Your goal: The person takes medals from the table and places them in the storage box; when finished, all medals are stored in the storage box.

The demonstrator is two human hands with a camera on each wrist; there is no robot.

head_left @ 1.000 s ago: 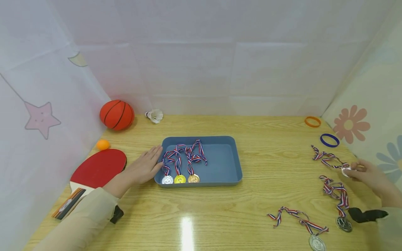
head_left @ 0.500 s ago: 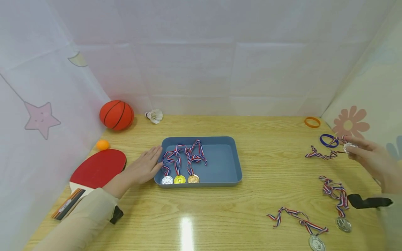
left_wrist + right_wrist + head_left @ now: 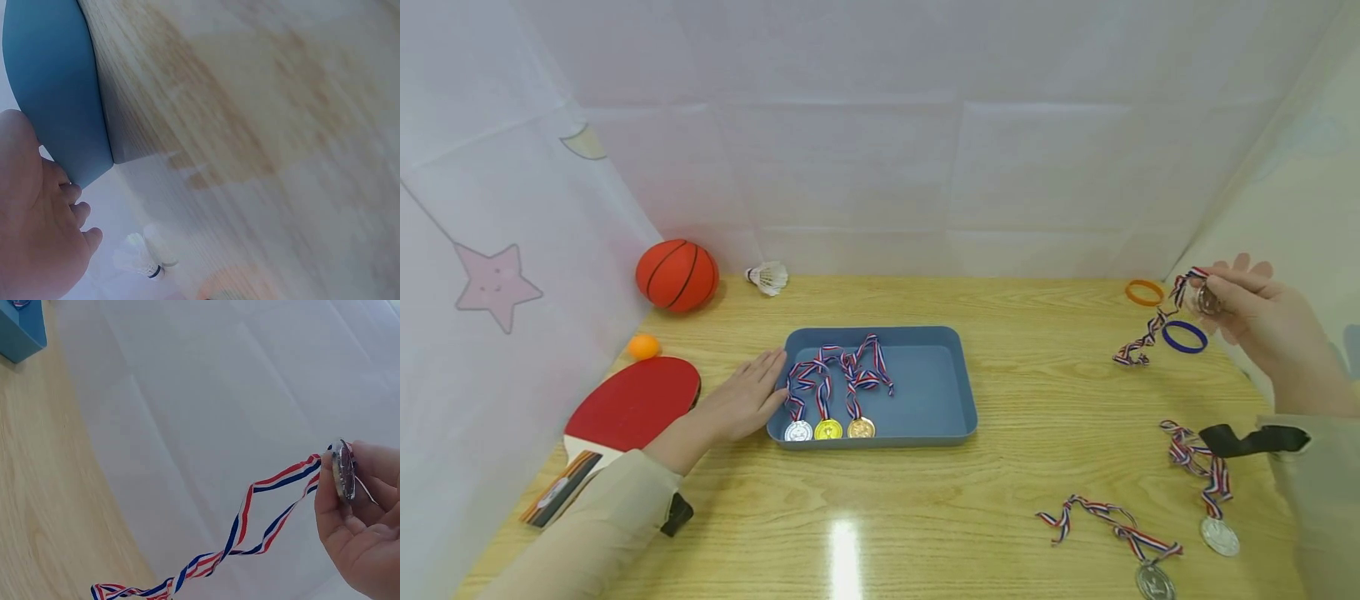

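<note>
My right hand point(image 3: 1262, 325) pinches a medal point(image 3: 344, 470) between thumb and fingers, raised over the right side of the table. Its red, white and blue ribbon point(image 3: 244, 519) dangles down to the left, its end low near the purple wristband point(image 3: 1184, 337). Straight fingers of my left hand point(image 3: 747, 398) rest against the left rim of a blue-grey tray point(image 3: 925, 392); the left wrist view shows them at the tray's outer wall point(image 3: 62, 87). Inside the tray lie a silver medal point(image 3: 798, 431), a gold medal point(image 3: 828, 429) and a bronze medal point(image 3: 861, 427), ribbons spread behind them.
Two more ribboned medals lie at front right, one silver-coloured medal point(image 3: 1220, 536) and one darker medal point(image 3: 1154, 581). An orange wristband point(image 3: 1144, 292) sits at back right. Along the left are a basketball point(image 3: 677, 276), a shuttlecock point(image 3: 767, 277), an orange ball point(image 3: 643, 347) and a table tennis bat point(image 3: 632, 404).
My right hand has lifted the medal off the table and moved it up and away toward the back, its ribbon trailing. The left hand has stayed at the tray.
</note>
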